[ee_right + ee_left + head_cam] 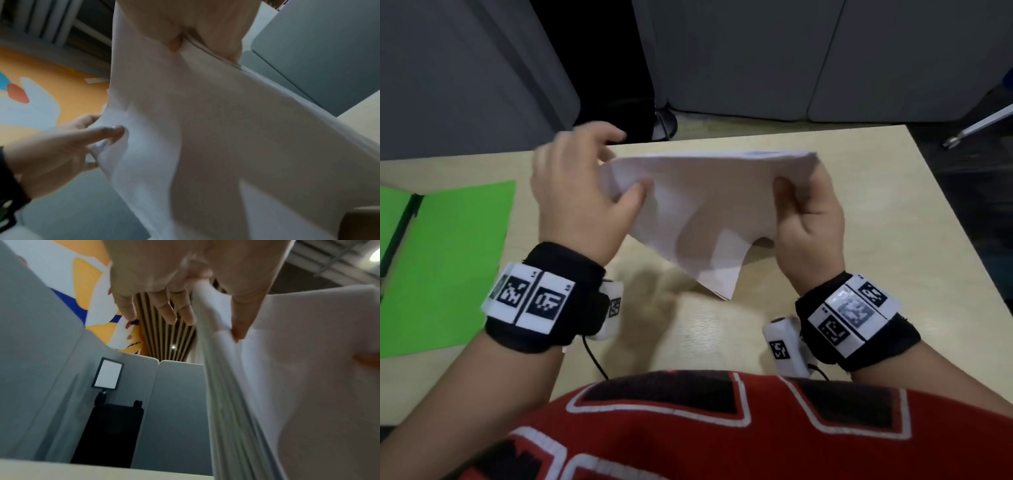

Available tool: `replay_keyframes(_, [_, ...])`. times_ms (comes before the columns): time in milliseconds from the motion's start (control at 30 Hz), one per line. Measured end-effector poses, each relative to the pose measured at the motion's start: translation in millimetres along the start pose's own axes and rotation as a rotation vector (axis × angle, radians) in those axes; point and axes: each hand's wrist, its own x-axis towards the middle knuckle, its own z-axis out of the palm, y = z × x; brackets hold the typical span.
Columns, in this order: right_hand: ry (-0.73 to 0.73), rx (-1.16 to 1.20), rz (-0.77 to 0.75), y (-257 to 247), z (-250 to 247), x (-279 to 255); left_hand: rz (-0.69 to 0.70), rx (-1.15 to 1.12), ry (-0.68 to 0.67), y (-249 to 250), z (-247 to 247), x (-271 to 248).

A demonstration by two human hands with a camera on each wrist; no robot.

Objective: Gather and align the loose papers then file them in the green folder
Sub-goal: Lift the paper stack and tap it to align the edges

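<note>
The stack of white papers point(698, 212) is held above the tabletop point(859, 192), between both hands. The sheets are blank on the visible face, bowed and sagging, with one corner pointing down toward the near side; the edges fan unevenly in the left wrist view point(232, 402). The left hand point(578, 192) pinches the left edge, thumb on the near face, fingers behind. The right hand point(808, 212) pinches the right edge in a closed grip. The green folder point(445, 260) lies open on the left of the tabletop, apart from the papers. Black-and-white coded markers on both wristbands point(534, 298) carry no readable text.
</note>
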Motion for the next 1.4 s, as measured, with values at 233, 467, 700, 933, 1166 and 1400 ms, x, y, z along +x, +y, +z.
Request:
replay_keyframes(233, [0.114,0.052,0.098,-5,-5,3,-0.303,-0.556,-0.081,4,5,-4])
replay_keyframes(467, [0.126,0.077,0.011,-19,-14,7,-0.260,-0.765,-0.096,17,0,0])
replay_keyframes(700, [0.027,0.037,0.113,-14,-8,5,-0.361,-0.922,-0.469,13,9,-9])
replay_keyframes(933, [0.083,0.092,0.010,-19,-8,1,-0.252,-0.787,-0.204,27,-3,-4])
replay_keyframes(1166, [0.050,0.112,-0.017,-18,-4,2,-0.158,-0.871,-0.189,19,-5,-7])
replay_keyframes(1400, [-0.267,-0.152,0.133,-14,7,-4,-0.017,-0.583,-0.080,18,2,-8])
